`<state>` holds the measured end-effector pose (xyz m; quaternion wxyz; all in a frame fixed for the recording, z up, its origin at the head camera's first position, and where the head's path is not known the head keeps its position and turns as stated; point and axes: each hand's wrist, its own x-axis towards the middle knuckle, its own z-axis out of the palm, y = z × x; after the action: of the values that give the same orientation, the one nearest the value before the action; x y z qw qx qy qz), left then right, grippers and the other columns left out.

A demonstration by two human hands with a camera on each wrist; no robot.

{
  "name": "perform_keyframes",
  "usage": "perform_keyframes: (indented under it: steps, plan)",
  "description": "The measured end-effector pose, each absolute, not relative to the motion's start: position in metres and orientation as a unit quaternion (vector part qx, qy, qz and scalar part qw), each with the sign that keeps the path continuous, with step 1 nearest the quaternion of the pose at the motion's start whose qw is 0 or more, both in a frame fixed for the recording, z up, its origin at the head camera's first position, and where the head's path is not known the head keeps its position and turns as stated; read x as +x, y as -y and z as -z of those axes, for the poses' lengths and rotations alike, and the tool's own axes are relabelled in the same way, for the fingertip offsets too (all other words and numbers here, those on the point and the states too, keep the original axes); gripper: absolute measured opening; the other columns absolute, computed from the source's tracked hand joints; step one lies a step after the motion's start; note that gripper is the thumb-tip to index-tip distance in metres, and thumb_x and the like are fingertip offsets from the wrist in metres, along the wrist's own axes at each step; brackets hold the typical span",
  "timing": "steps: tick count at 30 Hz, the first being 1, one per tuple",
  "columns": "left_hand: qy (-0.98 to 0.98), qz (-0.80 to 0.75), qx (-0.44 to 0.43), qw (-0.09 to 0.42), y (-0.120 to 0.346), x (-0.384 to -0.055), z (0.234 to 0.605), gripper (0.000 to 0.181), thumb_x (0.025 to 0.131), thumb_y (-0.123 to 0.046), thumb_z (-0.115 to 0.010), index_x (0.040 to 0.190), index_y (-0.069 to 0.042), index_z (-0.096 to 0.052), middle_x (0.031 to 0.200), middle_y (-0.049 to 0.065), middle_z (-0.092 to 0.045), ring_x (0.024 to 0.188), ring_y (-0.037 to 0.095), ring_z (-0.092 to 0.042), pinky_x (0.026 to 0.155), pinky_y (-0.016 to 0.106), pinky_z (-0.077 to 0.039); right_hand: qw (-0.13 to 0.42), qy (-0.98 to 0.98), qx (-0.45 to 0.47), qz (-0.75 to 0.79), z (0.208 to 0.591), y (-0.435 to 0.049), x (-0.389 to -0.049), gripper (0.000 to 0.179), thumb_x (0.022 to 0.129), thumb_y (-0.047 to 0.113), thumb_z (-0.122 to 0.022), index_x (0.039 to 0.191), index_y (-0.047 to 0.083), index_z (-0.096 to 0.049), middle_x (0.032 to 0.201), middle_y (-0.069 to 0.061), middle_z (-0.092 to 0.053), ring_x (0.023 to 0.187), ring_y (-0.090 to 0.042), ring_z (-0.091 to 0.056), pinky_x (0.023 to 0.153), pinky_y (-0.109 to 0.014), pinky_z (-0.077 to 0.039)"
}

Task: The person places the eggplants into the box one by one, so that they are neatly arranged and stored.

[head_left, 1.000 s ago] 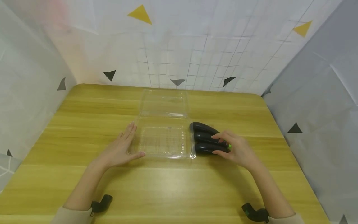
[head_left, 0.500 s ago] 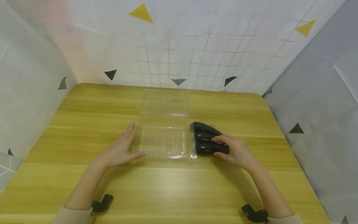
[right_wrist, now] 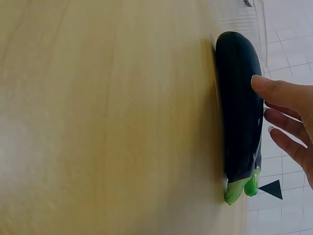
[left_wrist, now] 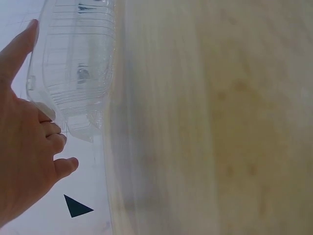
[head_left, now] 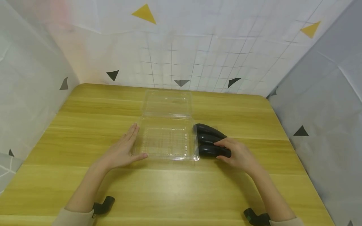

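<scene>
An open clear plastic clamshell box (head_left: 164, 157) lies on the table, its lid (head_left: 167, 102) folded back away from the person. At its left edge rests my left hand (head_left: 120, 152), fingers straight along the side and thumb at the near corner. Three dark eggplants lie side by side against the box's right edge: the far one (head_left: 207, 129), the middle one (head_left: 205, 138) and the near one (head_left: 207, 150). My right hand (head_left: 238, 155) pinches the near eggplant towards its stem end, thumb on the near side and fingers over the far side. Green stems (right_wrist: 238, 190) show in the right wrist view.
The wooden table (head_left: 169, 194) has white sheeting behind it (head_left: 90, 56) and grey-white sheeting at the right (head_left: 325, 103). Black wrist-camera mounts sit on the left (head_left: 104, 205) and right forearms (head_left: 255, 217).
My right hand has come down onto the near eggplant, its thumb and fingers settling around it. The left hand and the box have stayed in place.
</scene>
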<state>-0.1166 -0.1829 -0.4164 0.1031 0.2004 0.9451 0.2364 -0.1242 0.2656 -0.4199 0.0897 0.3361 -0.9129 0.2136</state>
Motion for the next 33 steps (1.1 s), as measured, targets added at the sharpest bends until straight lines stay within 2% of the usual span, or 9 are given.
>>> perform_keyframes:
  steps: [8,14,21,27,33]
  plan:
    - [-0.946,-0.236,0.199,0.104,0.1829,-0.117,0.4189,0.112,0.084,-0.068,-0.057,0.154,-0.011,0.009,0.16,0.008,0.014,0.146,0.029,0.003,0.114,0.054,-0.013,0.09,0.921,0.323,-0.2,0.4271,-0.2657,-0.1206,0.048,0.069,0.015,-0.088,0.113,0.01,-0.07,0.111,-0.004,-0.066,0.099,-0.026,-0.064,0.078,-0.042,-0.056]
    - [-0.946,-0.236,0.197,0.106,0.1827,-0.117,0.4191,0.111,0.084,-0.068,-0.057,0.154,-0.011,0.009,0.16,0.008,0.014,0.146,0.03,0.003,0.114,0.055,-0.013,0.074,0.929,0.31,-0.188,0.4285,-0.2642,-0.1188,0.046,0.072,0.015,-0.086,0.115,0.012,-0.07,0.113,-0.005,-0.065,0.1,-0.027,-0.064,0.078,-0.042,-0.056]
    - [-0.945,-0.239,0.198,0.106,0.1822,-0.1177,0.4184,0.111,0.084,-0.068,-0.057,0.154,-0.011,0.009,0.16,0.007,0.015,0.146,0.029,0.004,0.114,0.054,-0.012,0.073,0.932,0.306,-0.183,0.4299,-0.2625,-0.1193,0.049,0.069,0.015,-0.087,0.115,0.012,-0.069,0.114,-0.007,-0.065,0.1,-0.029,-0.064,0.081,-0.045,-0.055]
    - [-0.945,-0.238,0.195,0.106,0.1822,-0.1177,0.4181,0.111,0.084,-0.068,-0.056,0.154,-0.012,0.01,0.16,0.008,0.015,0.145,0.034,0.0,0.113,0.057,-0.014,0.054,0.937,0.3,-0.173,0.428,-0.2601,-0.1185,0.049,0.07,0.018,-0.087,0.115,0.014,-0.068,0.113,-0.004,-0.065,0.099,-0.027,-0.065,0.08,-0.044,-0.055]
    - [-0.946,-0.235,0.196,0.105,0.1828,-0.1179,0.4175,0.111,0.084,-0.069,-0.055,0.154,-0.012,0.01,0.16,0.008,0.015,0.145,0.032,0.001,0.114,0.056,-0.013,0.034,0.943,0.287,-0.164,0.4263,-0.2569,-0.1164,0.049,0.071,0.02,-0.087,0.115,0.013,-0.065,0.114,-0.007,-0.066,0.102,-0.028,-0.064,0.082,-0.046,-0.054]
